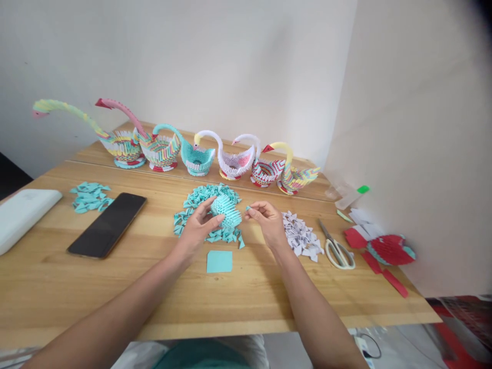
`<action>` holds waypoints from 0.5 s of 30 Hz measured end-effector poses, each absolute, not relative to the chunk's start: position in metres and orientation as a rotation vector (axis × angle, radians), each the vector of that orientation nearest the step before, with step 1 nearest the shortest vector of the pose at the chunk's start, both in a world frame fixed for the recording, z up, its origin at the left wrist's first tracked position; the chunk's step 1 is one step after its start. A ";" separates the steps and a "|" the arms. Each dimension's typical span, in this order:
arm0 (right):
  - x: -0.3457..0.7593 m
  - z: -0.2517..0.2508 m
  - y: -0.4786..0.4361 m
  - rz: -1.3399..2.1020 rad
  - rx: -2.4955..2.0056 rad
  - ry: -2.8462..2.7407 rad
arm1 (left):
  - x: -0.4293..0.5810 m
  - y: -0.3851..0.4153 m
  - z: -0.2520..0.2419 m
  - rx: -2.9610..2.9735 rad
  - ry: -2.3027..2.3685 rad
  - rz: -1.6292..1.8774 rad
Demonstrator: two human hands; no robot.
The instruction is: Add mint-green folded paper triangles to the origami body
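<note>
My left hand (202, 221) is closed around a turquoise origami body (226, 210) built of many small folded paper pieces. It is tilted above a pile of loose turquoise folded pieces (209, 193). Just to its right, my right hand (268, 220) pinches a single small turquoise paper piece (248, 208) between thumb and fingers, apart from the body. A flat turquoise paper square (219, 261) lies on the table below the pile. Beside my right hand is a heap of white folded paper pieces (303, 236).
Several finished paper swans (198, 160) stand along the back of the wooden table (154, 297). On the left lie a phone (108, 224), a white power bank (25, 215) and more turquoise pieces (90, 197). Scissors (338, 252) and a red paper model (390, 249) are on the right.
</note>
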State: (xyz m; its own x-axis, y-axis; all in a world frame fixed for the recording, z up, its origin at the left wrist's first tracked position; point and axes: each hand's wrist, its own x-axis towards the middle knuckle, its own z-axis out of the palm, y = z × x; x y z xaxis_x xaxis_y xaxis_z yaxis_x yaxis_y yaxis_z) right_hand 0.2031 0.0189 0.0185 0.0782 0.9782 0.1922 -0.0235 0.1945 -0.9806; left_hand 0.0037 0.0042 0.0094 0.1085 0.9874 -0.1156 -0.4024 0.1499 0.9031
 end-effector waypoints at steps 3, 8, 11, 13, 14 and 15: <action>0.204 0.017 0.019 1.050 -1.072 -1.199 | 0.004 0.004 0.008 0.908 0.962 1.223; 0.206 0.015 0.021 1.129 -1.052 -1.189 | 0.004 0.004 0.009 0.966 1.003 1.243; 0.208 0.011 0.022 1.181 -1.028 -1.217 | 0.004 0.004 0.011 0.996 1.000 1.240; 0.210 0.009 0.023 1.200 -1.019 -1.240 | 0.004 0.003 0.012 1.021 1.010 1.238; 0.211 0.008 0.024 1.209 -1.017 -1.248 | 0.004 0.003 0.013 1.034 1.016 1.237; 0.211 0.006 0.025 1.217 -1.016 -1.255 | 0.004 0.003 0.013 1.046 1.020 1.234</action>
